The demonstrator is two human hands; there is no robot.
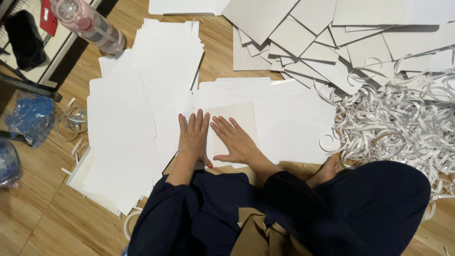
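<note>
— What are the hands doing?
— The left hand (193,135) and right hand (235,141) lie flat, fingers spread, gripping nothing, pressing the beige card (237,121).
— Around the card?
— White sheets (294,125) border it; paper curls (398,123) crowd beyond, rightward.

Warm wooden plank floor (42,223) under even light, dark furniture frame (28,85) at left.

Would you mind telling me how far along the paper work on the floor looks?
Done, it seems: a heap of curled white trimmings lies at the right, and white sheets are stacked at the left. In hand: the left hand and right hand press flat on a cream card. Left, probably: the grey boards fanned out beyond.
</note>
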